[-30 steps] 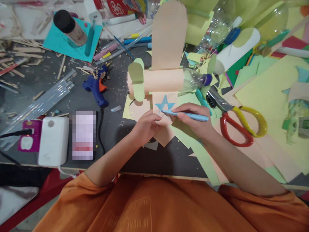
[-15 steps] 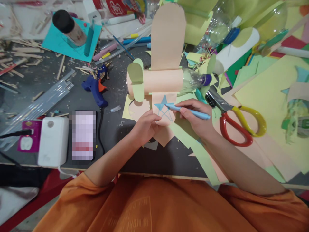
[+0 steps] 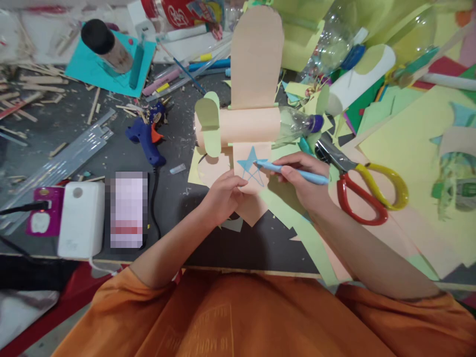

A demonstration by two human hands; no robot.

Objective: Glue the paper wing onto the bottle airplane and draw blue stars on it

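A paper-wrapped plastic bottle lies on its side, purple cap to the right, with a long peach paper wing pointing away from me. The shorter near wing bears a blue star, coloured in its upper part and only outlined below. My right hand is closed round a light blue marker pen, its tip on the star. My left hand pinches the near wing's lower left edge between thumb and fingers. Pale green paper strips stand at the bottle's left end.
Scissors with red and yellow handles lie right of my right hand, among coloured paper sheets. To the left are a blue glue gun, a phone, a white power bank and clear glue sticks.
More of the star's upper part is blue, its right arm included. The pen and my right hand have shifted slightly right. My left hand keeps its hold on the wing.
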